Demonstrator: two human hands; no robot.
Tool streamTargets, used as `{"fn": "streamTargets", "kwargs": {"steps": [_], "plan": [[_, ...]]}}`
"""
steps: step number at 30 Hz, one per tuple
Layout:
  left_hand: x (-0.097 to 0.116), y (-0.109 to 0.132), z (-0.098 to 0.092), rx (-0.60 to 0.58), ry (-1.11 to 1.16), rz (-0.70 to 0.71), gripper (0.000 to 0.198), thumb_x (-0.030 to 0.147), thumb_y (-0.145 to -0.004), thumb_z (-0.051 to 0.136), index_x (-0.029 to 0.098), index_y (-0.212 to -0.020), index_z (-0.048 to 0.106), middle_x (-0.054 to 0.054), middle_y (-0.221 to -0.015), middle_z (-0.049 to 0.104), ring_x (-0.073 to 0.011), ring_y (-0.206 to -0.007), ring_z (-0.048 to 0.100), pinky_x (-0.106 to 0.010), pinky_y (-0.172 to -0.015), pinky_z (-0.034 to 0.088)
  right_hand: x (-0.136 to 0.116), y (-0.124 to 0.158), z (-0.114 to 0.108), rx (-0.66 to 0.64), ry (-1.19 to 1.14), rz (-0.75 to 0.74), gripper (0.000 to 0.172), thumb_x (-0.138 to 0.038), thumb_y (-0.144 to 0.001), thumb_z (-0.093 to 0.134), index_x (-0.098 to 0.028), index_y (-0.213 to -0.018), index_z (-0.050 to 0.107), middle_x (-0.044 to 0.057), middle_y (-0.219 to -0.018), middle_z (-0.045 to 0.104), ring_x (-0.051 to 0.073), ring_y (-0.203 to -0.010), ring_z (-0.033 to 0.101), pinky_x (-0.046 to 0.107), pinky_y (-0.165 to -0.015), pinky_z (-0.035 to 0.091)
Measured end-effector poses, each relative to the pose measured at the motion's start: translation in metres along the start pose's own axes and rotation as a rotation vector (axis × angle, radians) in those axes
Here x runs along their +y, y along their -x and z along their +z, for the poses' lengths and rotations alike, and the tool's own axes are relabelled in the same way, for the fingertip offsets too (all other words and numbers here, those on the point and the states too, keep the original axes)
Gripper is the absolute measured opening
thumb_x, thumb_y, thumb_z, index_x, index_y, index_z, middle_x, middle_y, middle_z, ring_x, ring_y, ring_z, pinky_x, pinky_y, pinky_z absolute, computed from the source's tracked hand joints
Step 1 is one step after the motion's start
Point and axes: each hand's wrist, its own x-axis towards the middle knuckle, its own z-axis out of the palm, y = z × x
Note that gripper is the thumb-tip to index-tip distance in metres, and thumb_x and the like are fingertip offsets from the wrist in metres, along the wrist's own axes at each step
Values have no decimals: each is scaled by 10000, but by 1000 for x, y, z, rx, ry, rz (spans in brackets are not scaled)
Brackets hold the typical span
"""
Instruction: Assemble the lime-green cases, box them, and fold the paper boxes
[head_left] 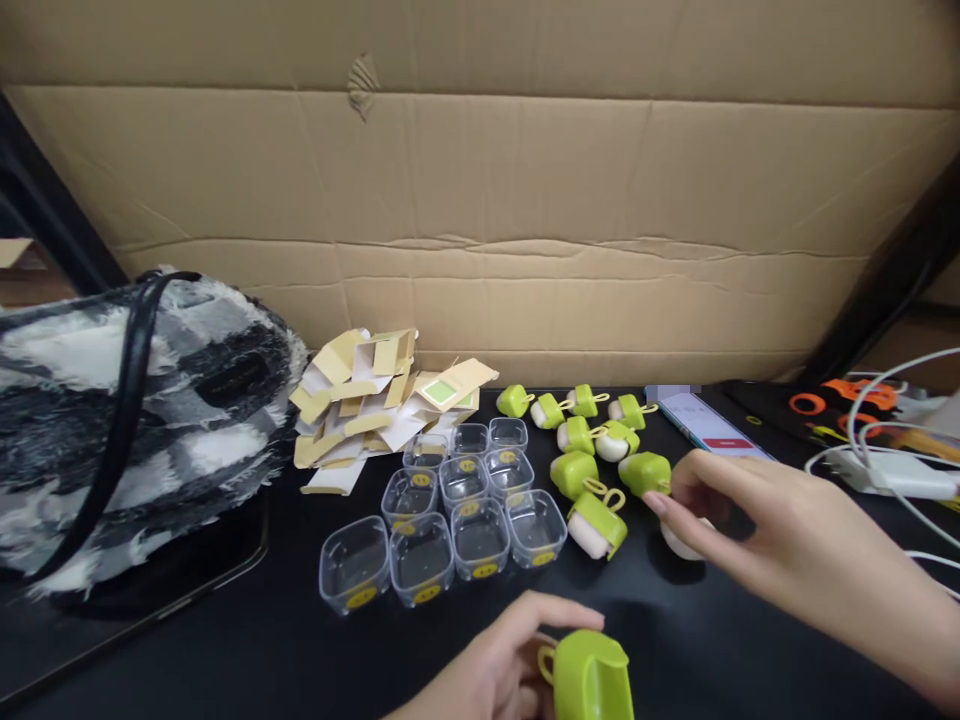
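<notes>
Over the black table (300, 655), the left grip (501, 660) clasps a green case (586, 672); the right grip (780, 530) is unclear.

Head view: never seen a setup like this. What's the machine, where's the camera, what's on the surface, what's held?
No machine: these are a person's bare hands. The single camera is worn on their head, looking forward and down.

The left hand holds a hollow green cover with a loop. The right hand is beside a green looped case, above a white piece; whether it grips either is unclear.

On the black tabletop lie more green-and-white looped cases, clear plastic cups with yellow stickers, opened cardboard packaging, a shaggy bag, a phone and a white charger.
</notes>
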Motion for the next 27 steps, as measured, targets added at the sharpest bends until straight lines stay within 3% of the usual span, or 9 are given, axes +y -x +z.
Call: {"fn": "streamTargets", "kwargs": {"steps": [3,6,10,15,19,23,27], "plan": [[1,0,-1,45,-9,-9,530,414,-707,807,253,-1175,619,-68,-1059,643,-217,-1008,621,-388,-956,406,15,4,7,-75,237,89,363,-536,-853,454,-250,-635,504,24,-498,631,251,-412,622,317,-393,380],[1,0,-3,17,-27,2,634,376,-652,852,236,-1219,604,-87,-1125,635,-265,-1085,605,-433,-1008,380,26,14,21,-186,375,150,372,-588,-814,499,-229,-731,552,55,-521,680,331,-430,664,341,-379,375],[6,3,0,-13,5,-16,737,352,-640,864,248,-1296,546,-99,-1226,607,-284,-1156,579,-443,-1042,351,29,21,32,-315,307,181,284,-465,-813,553,-203,-921,556,73,-652,742,331,-569,725,339,-431,440],[16,8,10,38,19,-71,591,283,-695,839,289,-1223,572,-49,-1101,661,-223,-1092,614,-359,-967,396,20,13,17,-400,234,274,140,-382,-728,546,-260,-771,493,24,-545,695,305,-471,685,334,-402,412],[14,6,14,69,56,-22,615,377,-727,809,258,-1256,518,-65,-1023,680,-171,-947,650,-321,-861,412,12,7,7,-197,74,287,169,-427,-693,550,-286,-731,466,-7,-511,628,250,-367,596,358,-371,422],[16,5,22,141,201,-88,778,521,-704,779,212,-1318,414,-86,-932,704,-137,-801,637,-277,-741,397,-7,11,6,19,-394,102,288,-418,-778,625,-320,-1017,498,14,-853,700,238,-733,702,321,-619,586],[23,8,32,214,158,-116,674,554,-716,751,177,-1207,485,-55,-886,675,-106,-685,575,-244,-654,364,-34,22,10,17,-582,-54,406,-369,-781,704,-359,-1137,508,13,-1009,688,235,-917,694,280,-742,603]]}}
